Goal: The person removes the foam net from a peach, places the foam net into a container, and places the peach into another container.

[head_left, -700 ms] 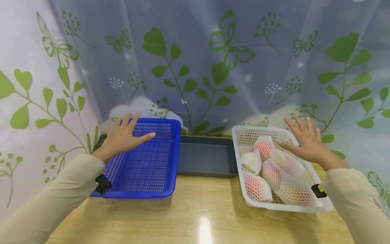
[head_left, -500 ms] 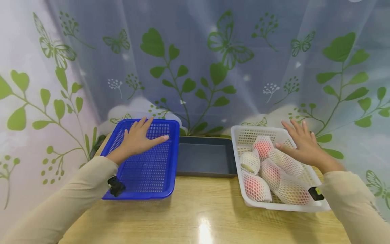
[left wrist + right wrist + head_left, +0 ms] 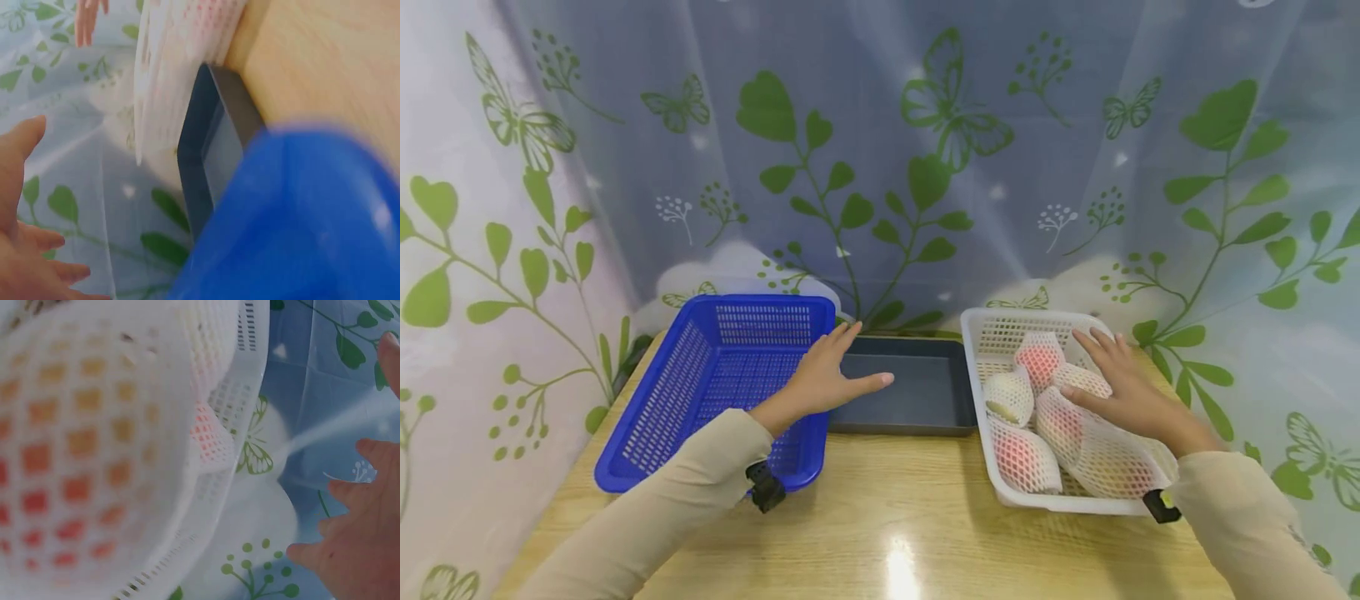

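My left hand [image 3: 822, 377] hovers with spread fingers over the right rim of the blue plastic basket [image 3: 651, 375], its thumb reaching above the dark grey tray [image 3: 925, 392]. Nothing is in that hand. On the right stands a white plastic basket [image 3: 981, 417] with several fruits in white foam netting, among them a reddish one [image 3: 1040, 360] at the back and another [image 3: 1024, 458] at the front left. My right hand [image 3: 1127, 392] is above these fruits, fingers spread and holding nothing. In the right wrist view a netted fruit [image 3: 69, 456] looms close.
The tray sits between the two baskets on a wooden table [image 3: 865, 508]. Behind them hangs a patterned curtain [image 3: 880, 167] with green leaves and butterflies, which also covers both sides.
My left hand has swept right, from over the blue basket's left part to its right rim. The right hand has lowered a little and shifted slightly left over the netted fruits.
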A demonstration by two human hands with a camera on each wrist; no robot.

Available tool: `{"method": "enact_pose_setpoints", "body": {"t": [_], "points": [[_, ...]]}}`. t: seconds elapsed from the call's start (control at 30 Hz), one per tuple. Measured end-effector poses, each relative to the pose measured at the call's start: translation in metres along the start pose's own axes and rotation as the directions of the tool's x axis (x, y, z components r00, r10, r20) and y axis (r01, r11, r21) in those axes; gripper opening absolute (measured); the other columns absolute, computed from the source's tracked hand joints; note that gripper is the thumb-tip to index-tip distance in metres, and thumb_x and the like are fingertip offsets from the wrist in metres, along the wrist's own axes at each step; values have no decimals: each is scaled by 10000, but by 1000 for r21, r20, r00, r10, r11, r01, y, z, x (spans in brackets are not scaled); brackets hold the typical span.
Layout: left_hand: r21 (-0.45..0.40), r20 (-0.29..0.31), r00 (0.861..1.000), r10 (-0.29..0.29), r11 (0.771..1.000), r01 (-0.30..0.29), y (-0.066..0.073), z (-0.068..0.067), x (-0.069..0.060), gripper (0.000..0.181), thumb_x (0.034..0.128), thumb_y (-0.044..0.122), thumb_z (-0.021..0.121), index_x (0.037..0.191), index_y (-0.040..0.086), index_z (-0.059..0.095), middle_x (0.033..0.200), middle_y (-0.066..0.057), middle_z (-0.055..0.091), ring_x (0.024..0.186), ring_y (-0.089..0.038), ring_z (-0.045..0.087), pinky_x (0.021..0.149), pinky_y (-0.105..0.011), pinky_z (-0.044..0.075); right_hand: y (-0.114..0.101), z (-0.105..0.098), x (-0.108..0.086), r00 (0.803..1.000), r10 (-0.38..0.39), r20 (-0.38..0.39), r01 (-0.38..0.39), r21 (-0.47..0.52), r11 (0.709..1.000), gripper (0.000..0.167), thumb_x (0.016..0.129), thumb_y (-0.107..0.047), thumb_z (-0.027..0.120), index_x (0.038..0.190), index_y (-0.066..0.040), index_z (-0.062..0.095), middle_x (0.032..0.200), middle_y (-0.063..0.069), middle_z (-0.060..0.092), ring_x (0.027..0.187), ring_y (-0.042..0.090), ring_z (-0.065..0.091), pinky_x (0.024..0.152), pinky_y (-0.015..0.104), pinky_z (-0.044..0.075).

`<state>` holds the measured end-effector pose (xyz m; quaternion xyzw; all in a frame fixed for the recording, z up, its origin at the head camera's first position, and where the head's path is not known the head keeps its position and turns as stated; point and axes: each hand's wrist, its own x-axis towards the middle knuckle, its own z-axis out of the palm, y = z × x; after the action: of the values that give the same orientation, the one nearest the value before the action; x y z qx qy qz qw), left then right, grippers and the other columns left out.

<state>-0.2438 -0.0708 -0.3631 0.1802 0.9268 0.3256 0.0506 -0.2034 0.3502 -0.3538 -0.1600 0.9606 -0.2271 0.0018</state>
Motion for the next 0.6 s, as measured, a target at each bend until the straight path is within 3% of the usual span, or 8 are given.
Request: {"method": "enact_pose_setpoints", "body": {"t": [0.27,0.4,0.6], "points": [[-184,64,997,31,983,-19,21,48,4,994,775,556,720,1542,236,174,1602,-57,136,1455,-332,125,1139,-578,189,-3,30,-11,999,-34,28,32,93,995,880,906,-341,649,1552,-165,78,1582,229,-21,1404,484,-147,958,816,45],[-214,95,993,63,976,-42,33,72,6,984,775,523,737,1537,197,207,1591,-68,185,1441,-316,190,1136,-536,239,-5,45,-15,998,-36,46,32,101,994,872,899,-355,655,1552,-193,100,1577,236,23,1405,507,-76,948,822,70],[-280,147,988,50,960,-7,44,103,6,996,761,501,763,1533,173,225,1579,-73,222,1429,-302,236,1127,-505,279,-10,60,-18,995,-94,28,90,106,990,838,877,-353,687,1531,-140,209,1551,250,151,1380,524,124,971,785,169]]}}
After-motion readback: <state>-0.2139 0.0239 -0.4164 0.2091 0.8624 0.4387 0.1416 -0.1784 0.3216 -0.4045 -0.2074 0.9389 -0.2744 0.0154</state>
